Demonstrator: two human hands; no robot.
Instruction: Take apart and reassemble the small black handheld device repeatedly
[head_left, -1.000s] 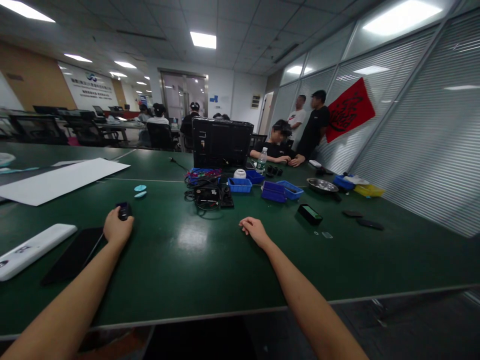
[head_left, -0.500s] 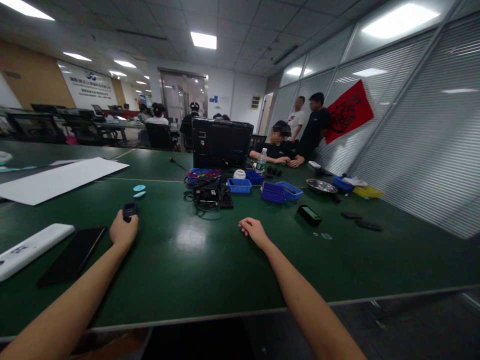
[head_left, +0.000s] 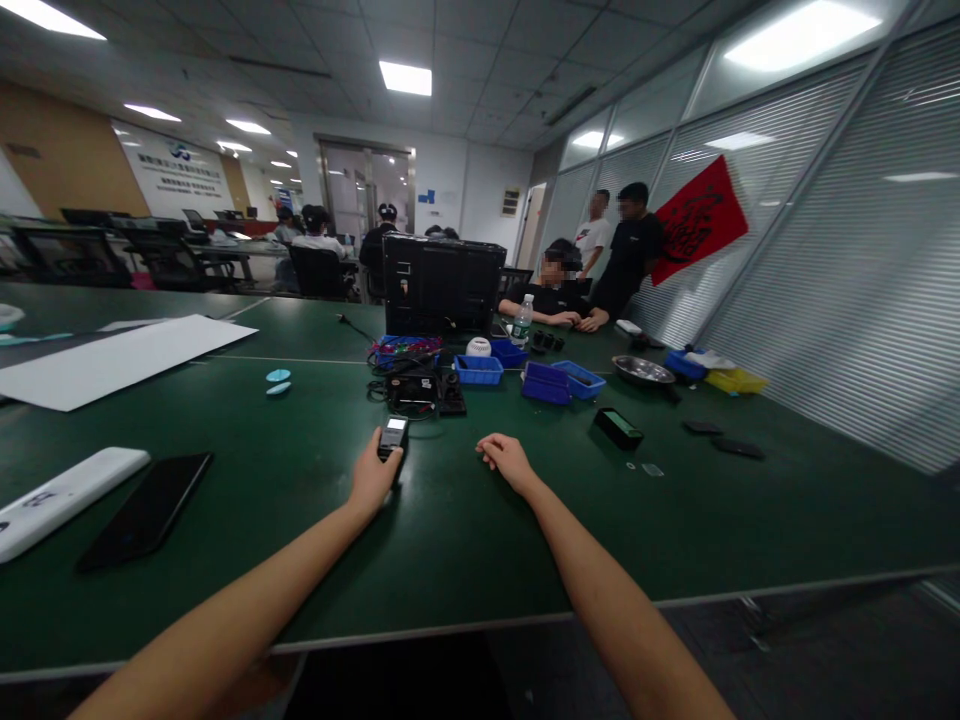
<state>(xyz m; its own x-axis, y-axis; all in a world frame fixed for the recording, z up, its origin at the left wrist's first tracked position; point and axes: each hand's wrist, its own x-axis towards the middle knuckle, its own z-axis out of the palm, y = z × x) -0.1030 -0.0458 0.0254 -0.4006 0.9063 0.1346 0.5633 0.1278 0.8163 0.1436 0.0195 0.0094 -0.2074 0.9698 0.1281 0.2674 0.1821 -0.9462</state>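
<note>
My left hand (head_left: 375,476) is wrapped around a small dark handheld device with a lit screen (head_left: 393,436), just above the middle of the green table (head_left: 435,560). Its kind is not clear from here. To the right, my right hand (head_left: 507,462) rests on the table with its fingers loosely curled together, and nothing shows in them. Just beyond the device lies a black box with cables (head_left: 411,390). A black slab like a large phone or tablet (head_left: 146,512) and a long white case (head_left: 67,500) lie at the left.
Behind the cables stands a black monitor (head_left: 444,285). Blue bins (head_left: 478,370), a water bottle (head_left: 523,322) and a steel bowl (head_left: 643,371) stand farther back. A black box with a green top (head_left: 619,428) sits at the right. A seated person (head_left: 555,295) leans on the far side.
My left hand has moved right with the handheld device, from beside the black slab to the table's middle. The device's screen now faces me, lit. My right hand has stayed put.
</note>
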